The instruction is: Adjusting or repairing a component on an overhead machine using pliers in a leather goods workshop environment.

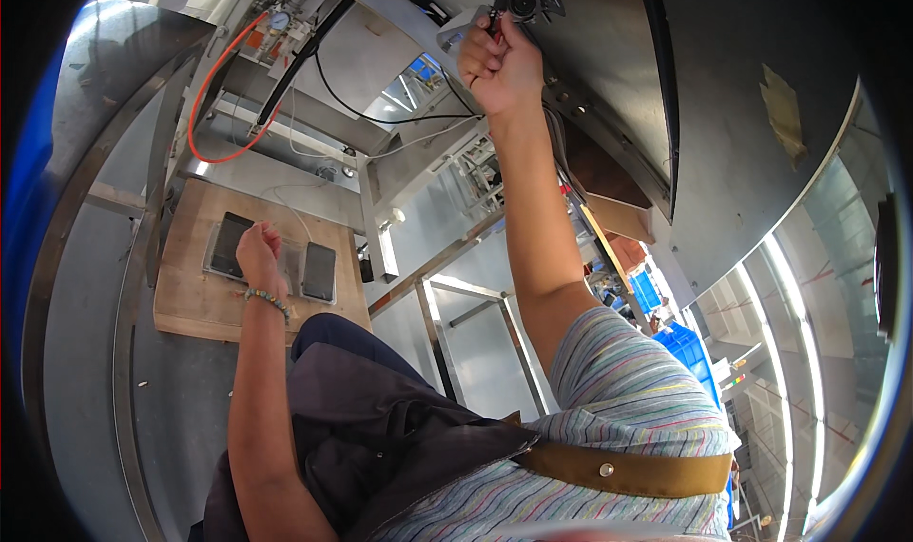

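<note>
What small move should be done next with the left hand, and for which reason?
I would probably draw the left hand slightly away from the dark pads. In this view it overlaps one of them, and whether it touches cannot be told, while the right hand is raised up at the black fitting.

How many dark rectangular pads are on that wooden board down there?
2: the left pad, partly hidden behind the left hand, and the right pad, both on the wooden board. The hand could hide something more.
</note>
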Tool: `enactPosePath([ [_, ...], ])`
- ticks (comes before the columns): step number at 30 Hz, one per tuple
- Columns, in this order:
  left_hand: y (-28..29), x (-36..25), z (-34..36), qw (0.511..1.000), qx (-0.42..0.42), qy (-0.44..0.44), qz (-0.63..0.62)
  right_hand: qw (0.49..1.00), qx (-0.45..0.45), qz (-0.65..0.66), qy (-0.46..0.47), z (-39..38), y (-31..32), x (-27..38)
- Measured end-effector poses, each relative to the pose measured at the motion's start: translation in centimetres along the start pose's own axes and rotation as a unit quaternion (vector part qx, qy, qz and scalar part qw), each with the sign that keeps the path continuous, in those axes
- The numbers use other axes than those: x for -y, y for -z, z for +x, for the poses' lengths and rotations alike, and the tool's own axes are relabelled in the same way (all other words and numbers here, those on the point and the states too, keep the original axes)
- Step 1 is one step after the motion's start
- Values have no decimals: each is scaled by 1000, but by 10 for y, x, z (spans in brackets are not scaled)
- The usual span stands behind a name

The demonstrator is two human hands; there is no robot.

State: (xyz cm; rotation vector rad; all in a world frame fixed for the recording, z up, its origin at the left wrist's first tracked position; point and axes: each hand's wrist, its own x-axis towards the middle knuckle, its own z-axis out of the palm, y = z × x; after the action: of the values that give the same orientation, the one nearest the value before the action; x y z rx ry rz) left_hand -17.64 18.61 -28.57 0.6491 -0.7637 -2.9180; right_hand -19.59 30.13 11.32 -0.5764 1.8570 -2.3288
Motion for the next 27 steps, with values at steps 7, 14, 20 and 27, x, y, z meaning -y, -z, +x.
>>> enactPosePath([
  [7,-15,-10,-14,991,80,-95,56,947,73,-286,-127,-34,-19,-31],
  [14,-84,-60,-101,948,270,-160,51,739,93,-666,45,-55,-25,-62],
  [20,-96,-82,-129,937,306,-167,21,704,110,-697,72,-70,-39,-75],
  [27,-93,-96,-126,964,218,-108,-102,664,158,-724,103,-83,-52,-89],
])
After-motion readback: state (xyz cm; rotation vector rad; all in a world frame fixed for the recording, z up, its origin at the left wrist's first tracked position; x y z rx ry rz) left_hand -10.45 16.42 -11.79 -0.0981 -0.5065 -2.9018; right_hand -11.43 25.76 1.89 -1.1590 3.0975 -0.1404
